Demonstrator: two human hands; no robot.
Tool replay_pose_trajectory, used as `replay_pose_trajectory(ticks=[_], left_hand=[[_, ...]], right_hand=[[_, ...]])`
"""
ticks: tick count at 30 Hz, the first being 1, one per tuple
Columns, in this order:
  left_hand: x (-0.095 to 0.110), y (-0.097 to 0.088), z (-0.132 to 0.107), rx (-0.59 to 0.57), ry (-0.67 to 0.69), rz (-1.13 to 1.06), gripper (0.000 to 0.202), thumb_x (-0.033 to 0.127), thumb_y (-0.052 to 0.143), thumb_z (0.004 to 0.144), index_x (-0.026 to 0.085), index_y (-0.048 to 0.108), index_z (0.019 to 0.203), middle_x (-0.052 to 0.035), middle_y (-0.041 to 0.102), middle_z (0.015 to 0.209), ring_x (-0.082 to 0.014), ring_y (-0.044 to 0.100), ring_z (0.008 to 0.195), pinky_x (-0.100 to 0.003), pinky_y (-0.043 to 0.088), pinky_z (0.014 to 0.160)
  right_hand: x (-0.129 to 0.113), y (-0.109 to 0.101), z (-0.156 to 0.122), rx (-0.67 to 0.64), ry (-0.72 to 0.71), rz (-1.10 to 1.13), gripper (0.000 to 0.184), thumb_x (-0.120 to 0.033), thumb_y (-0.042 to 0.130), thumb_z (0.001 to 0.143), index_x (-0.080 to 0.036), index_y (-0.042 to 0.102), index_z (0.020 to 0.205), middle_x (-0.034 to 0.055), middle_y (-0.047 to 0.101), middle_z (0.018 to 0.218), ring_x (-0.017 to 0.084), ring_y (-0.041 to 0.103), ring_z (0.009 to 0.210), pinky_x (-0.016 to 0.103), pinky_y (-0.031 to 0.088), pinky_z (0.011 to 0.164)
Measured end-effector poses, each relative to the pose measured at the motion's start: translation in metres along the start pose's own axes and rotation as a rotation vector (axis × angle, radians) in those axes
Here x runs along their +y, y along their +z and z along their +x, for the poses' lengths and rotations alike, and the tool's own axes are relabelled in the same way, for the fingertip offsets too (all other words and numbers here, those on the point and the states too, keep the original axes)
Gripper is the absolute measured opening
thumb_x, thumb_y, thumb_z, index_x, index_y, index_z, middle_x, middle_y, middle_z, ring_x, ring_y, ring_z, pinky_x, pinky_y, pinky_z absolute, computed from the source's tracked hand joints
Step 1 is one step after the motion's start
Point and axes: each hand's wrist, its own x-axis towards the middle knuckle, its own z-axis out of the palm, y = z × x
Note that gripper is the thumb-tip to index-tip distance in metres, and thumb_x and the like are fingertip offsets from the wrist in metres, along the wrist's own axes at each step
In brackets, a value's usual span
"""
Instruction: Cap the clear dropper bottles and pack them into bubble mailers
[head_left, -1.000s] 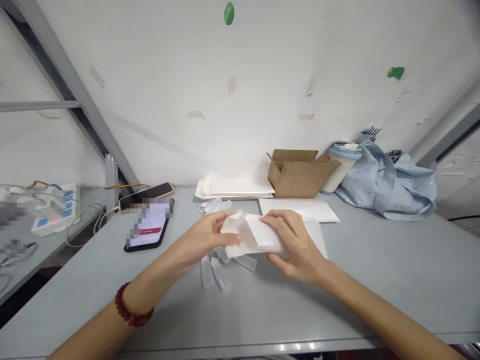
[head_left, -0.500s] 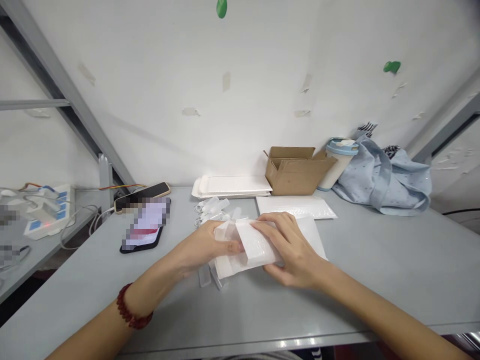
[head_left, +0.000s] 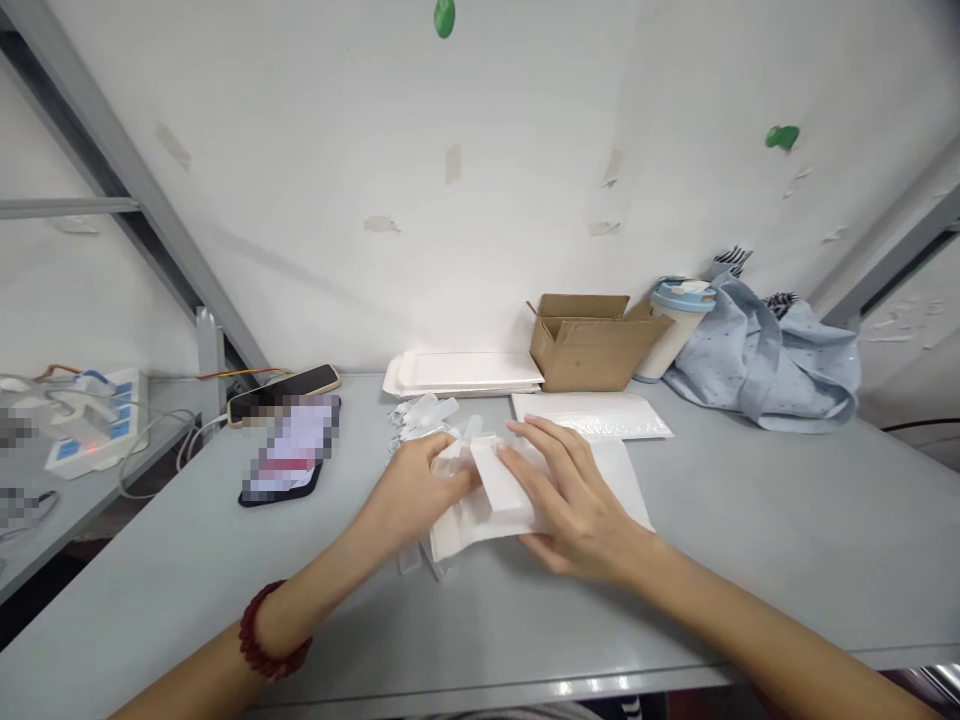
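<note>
A white bubble mailer is tilted over the table with its mouth toward the left. My right hand grips it, fingers spread over the top face and thumb at the near edge. At the mouth, my left hand is closed around a small clear plastic piece, its fingertips partly hidden by the mailer's flap. Behind and under the hands lies a heap of small clear plastic pieces with white cord-like parts. Another flat white mailer shows beneath my right hand.
Farther back lie a bubble mailer and a stack of white mailers. An open cardboard box, a lidded cup and a blue cloth bag line the wall. Two phones and a power strip are leftward.
My left hand has risen slightly and turned, its thumb going farther behind the mailer's flap. My right hand's fingers have spread a little on the mailer, which stays nearly in place.
</note>
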Motion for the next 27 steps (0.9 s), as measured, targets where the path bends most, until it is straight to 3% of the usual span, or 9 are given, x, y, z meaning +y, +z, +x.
replay_pose_trajectory(ticks=[3, 7, 11, 16, 24, 27], left_hand=[[0.003, -0.007, 0.003, -0.054, -0.095, -0.154, 0.018, 0.03, 0.059, 0.071, 0.014, 0.06, 0.08, 0.0017, 0.057, 0.055, -0.0121, 0.05, 0.044, -0.022, 0.039, 0.042], [0.007, -0.008, 0.001, -0.05, -0.115, -0.257, 0.021, 0.034, 0.059, 0.075, 0.014, 0.061, 0.07, 0.001, 0.057, 0.052, -0.0118, 0.054, 0.044, -0.022, 0.043, 0.043], [0.008, -0.006, -0.002, -0.025, -0.091, -0.255, 0.027, 0.037, 0.054, 0.08, 0.015, 0.057, 0.064, 0.002, 0.055, 0.049, -0.0126, 0.055, 0.045, -0.022, 0.044, 0.043], [-0.001, -0.008, 0.001, -0.042, -0.077, -0.229, 0.023, 0.034, 0.057, 0.079, 0.015, 0.057, 0.067, 0.0028, 0.054, 0.05, -0.0105, 0.051, 0.044, -0.02, 0.039, 0.041], [0.001, -0.005, 0.001, -0.052, -0.059, -0.308, 0.035, 0.041, 0.048, 0.085, 0.011, 0.065, 0.091, -0.0025, 0.064, 0.063, -0.0134, 0.06, 0.052, -0.025, 0.051, 0.052], [0.005, -0.004, -0.003, -0.068, -0.02, -0.214, 0.033, 0.035, 0.048, 0.085, 0.011, 0.064, 0.102, -0.0047, 0.067, 0.074, -0.015, 0.063, 0.062, -0.026, 0.054, 0.058]], right_hand=[[0.0, 0.004, -0.001, 0.074, 0.032, -0.141, 0.056, -0.01, 0.05, 0.077, -0.005, 0.037, 0.13, 0.0265, 0.047, 0.127, 0.037, 0.035, 0.126, 0.054, 0.038, 0.093], [0.0, 0.008, -0.002, 0.012, 0.059, -0.222, 0.054, -0.002, 0.04, 0.081, -0.006, 0.034, 0.134, 0.023, 0.051, 0.129, 0.033, 0.041, 0.125, 0.051, 0.04, 0.092], [0.002, 0.009, -0.004, -0.041, 0.055, -0.165, 0.055, 0.004, 0.034, 0.08, -0.007, 0.035, 0.134, 0.0208, 0.05, 0.132, 0.029, 0.044, 0.125, 0.052, 0.039, 0.093], [-0.001, 0.008, -0.006, -0.048, -0.048, -0.055, 0.05, 0.006, 0.033, 0.079, -0.006, 0.047, 0.125, 0.0152, 0.057, 0.127, 0.022, 0.048, 0.122, 0.044, 0.04, 0.098], [0.003, 0.009, -0.007, -0.164, -0.008, -0.082, 0.058, 0.008, 0.031, 0.072, -0.006, 0.045, 0.127, 0.0182, 0.052, 0.131, 0.024, 0.044, 0.125, 0.045, 0.044, 0.095], [0.007, 0.009, -0.006, -0.112, 0.051, -0.048, 0.059, 0.008, 0.033, 0.071, -0.013, 0.045, 0.125, 0.0192, 0.05, 0.13, 0.026, 0.044, 0.123, 0.047, 0.046, 0.089]])
